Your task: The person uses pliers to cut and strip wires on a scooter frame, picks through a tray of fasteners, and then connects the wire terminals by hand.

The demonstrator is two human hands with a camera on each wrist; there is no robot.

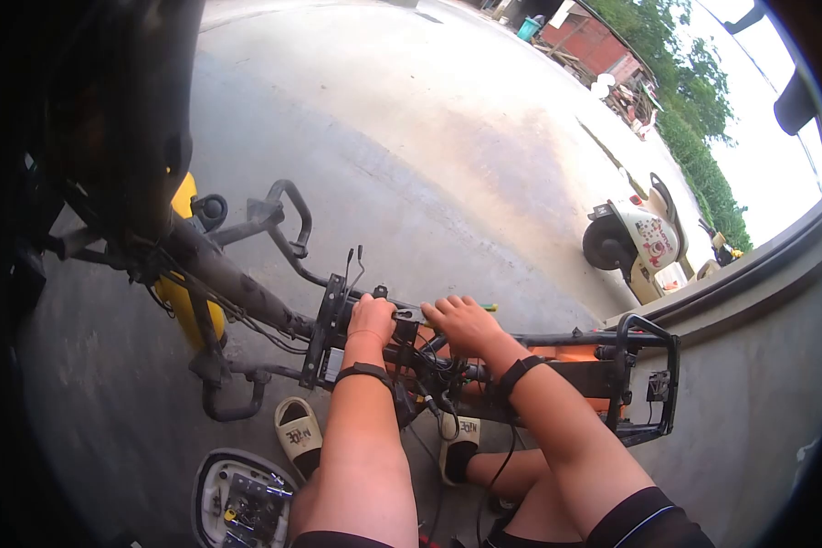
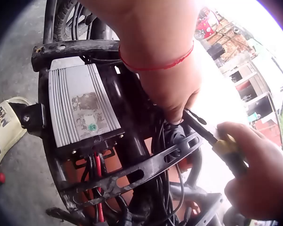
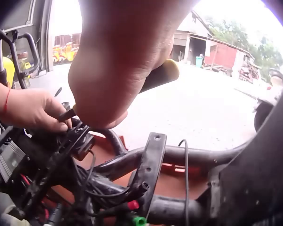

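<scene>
My right hand (image 1: 466,326) grips pliers (image 2: 230,155) with black-and-yellow handles; one handle (image 3: 161,77) sticks out past the palm. Their grey metal head (image 1: 411,314) points at my left hand (image 1: 372,318), which is right beside it. In the left wrist view, the left fingers reach down to a dark part by the black cables (image 2: 159,141), and I cannot tell what that part is. Both hands are over the stripped frame of a two-wheeler (image 1: 557,373). A slotted black bracket (image 2: 143,172) crosses below the left hand. Next to it sits a finned silver controller box (image 2: 82,103).
Loose wiring (image 1: 443,374) hangs around the frame's middle. A pale tray of tools (image 1: 212,484) rests on the floor near the slippered feet. Side bars (image 1: 288,215) jut out at the left. A white scooter (image 1: 644,233) stands at the right near a doorway edge.
</scene>
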